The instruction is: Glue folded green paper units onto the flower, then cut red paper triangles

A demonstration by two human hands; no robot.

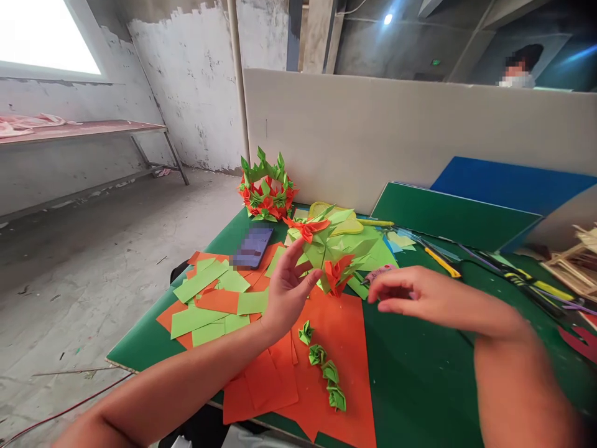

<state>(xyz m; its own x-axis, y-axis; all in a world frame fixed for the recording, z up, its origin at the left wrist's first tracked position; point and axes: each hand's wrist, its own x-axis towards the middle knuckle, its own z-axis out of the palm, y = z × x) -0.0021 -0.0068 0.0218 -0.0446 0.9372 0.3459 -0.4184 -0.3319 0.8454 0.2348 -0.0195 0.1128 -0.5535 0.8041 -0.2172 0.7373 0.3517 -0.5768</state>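
Note:
My left hand (290, 283) is raised over the paper pile, thumb and fingers apart. Its fingertips are at an orange folded-paper flower (308, 229) with green paper leaves (342, 218); I cannot tell whether they touch. A second orange paper flower (336, 274) is just right of the thumb. Off to the right, my right hand (415, 292) hovers above the table with loosely bent fingers, a gap to the thumb and nothing visible in them. Below, several small green paper rosettes (330, 372) lie in a row on an orange sheet (352, 348).
A green and orange paper crown-like piece (267, 193) stands at the back left. Near it lies a phone (253, 247). Loose green paper strips (203, 280) cover the left side. A yellow-handled cutter (442, 261) and other tools lie right, before a green board (457, 214).

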